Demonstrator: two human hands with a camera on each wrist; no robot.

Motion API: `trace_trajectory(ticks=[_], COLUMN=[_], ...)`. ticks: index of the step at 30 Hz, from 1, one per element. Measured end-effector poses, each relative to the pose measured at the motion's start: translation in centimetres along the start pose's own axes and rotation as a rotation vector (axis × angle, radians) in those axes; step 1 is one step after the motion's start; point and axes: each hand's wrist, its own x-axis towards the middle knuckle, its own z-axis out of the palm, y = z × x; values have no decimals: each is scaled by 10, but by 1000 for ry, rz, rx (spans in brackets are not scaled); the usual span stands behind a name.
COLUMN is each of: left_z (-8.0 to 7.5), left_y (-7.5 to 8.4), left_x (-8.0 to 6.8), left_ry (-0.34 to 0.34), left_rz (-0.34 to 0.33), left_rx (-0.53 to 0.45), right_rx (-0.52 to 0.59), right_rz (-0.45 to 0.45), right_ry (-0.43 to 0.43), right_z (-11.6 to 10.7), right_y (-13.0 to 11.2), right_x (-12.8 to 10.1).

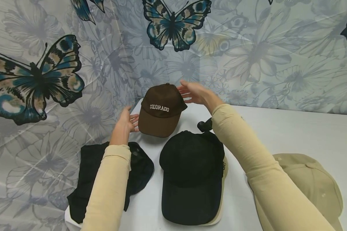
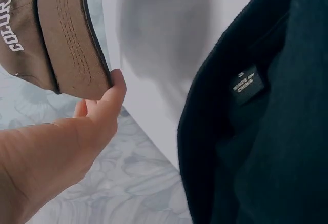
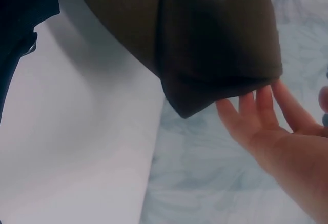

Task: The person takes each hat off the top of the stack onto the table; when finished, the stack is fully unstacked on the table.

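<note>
A brown cap [image 1: 162,112] lettered COLORADO is up between my two hands at the back of the white table [image 1: 292,128]. My left hand [image 1: 133,122] meets the left edge of its brim, and the left wrist view shows the thumb tip of that hand [image 2: 105,101] against the brim of the cap [image 2: 61,44]. My right hand [image 1: 186,91] reaches the back of the crown. In the right wrist view its straight fingers [image 3: 256,106] touch the lower rear rim of the cap [image 3: 205,44]. A shadow lies on the table under the cap.
A black cap [image 1: 191,173] lies in front, stacked on a beige one whose edge [image 1: 224,166] peeks out. A black garment [image 1: 86,179] with a small label [image 2: 249,84] lies at the left corner. Another beige cap [image 1: 315,183] sits right. A butterfly-print cloth [image 1: 46,80] hangs behind.
</note>
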Motion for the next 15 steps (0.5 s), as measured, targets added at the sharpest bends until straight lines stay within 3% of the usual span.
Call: trace_trajectory(ticks=[15], left_z=[-7], left_y=[-6], left_x=[12], left_ry=[19], left_rz=[-39], left_rx=[-93], right_rx=[60], right_rz=[10], right_ry=[14], right_z=[2], right_y=[9], right_x=[11])
